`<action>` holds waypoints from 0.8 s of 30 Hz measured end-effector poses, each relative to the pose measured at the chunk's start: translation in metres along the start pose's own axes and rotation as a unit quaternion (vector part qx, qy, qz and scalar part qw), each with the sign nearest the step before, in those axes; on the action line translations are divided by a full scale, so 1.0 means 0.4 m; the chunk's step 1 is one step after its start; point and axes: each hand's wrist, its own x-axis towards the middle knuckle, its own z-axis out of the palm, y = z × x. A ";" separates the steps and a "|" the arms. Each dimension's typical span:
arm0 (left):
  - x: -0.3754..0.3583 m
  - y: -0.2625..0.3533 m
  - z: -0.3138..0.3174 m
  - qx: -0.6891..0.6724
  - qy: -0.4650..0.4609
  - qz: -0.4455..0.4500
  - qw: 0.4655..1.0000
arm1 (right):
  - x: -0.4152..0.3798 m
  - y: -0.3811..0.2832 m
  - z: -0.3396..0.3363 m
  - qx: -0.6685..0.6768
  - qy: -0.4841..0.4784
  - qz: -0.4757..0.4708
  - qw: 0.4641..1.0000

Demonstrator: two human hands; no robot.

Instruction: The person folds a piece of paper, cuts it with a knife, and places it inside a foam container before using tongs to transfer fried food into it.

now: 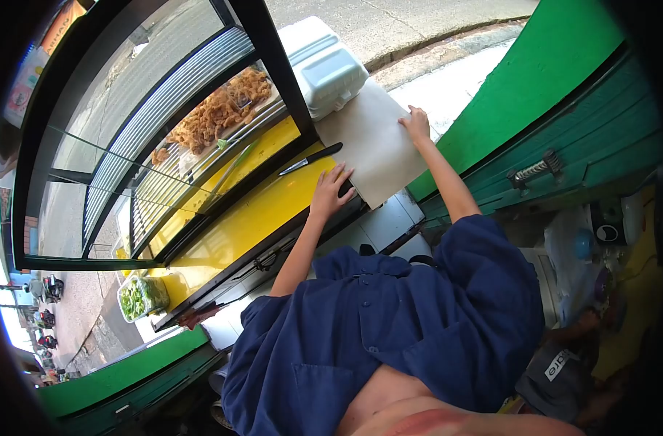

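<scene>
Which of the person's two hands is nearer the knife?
The left hand, spread just below the black-handled knife in the picture; the right hand is farther off, at an edge of the brownish paper.

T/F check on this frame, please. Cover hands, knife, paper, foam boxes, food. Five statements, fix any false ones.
1. The right hand touches the paper sheet. True.
2. The left hand is holding the knife. False: the knife lies on the yellow counter, near that hand.
3. The knife's handle is white. False: it is black.
4. White foam boxes stand beside the display case. True.
5. The fried food lies in the container of greens. False: it is in the display case.
</scene>
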 end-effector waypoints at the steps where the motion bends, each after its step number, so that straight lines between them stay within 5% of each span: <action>1: 0.001 0.000 0.001 -0.001 0.001 0.001 1.000 | -0.007 -0.002 -0.004 -0.005 0.005 -0.007 1.000; 7: -0.001 0.003 -0.004 -0.011 0.005 0.007 1.000 | -0.014 0.004 -0.010 -0.002 -0.045 -0.029 0.999; 10: 0.000 0.000 -0.010 -0.017 0.001 0.009 1.000 | -0.055 0.003 0.015 -0.037 0.020 -0.078 0.996; 15: 0.002 -0.006 -0.002 -0.011 0.002 0.007 1.000 | -0.287 -0.092 -0.072 0.036 -0.207 -0.380 0.901; 18: 0.003 -0.010 -0.001 -0.016 0.005 0.004 1.000 | -0.382 -0.115 -0.110 0.001 -0.258 -0.465 0.847; 24: 0.000 -0.009 -0.002 -0.014 0.013 0.014 1.000 | -0.391 -0.043 -0.089 0.016 -0.235 -0.492 0.838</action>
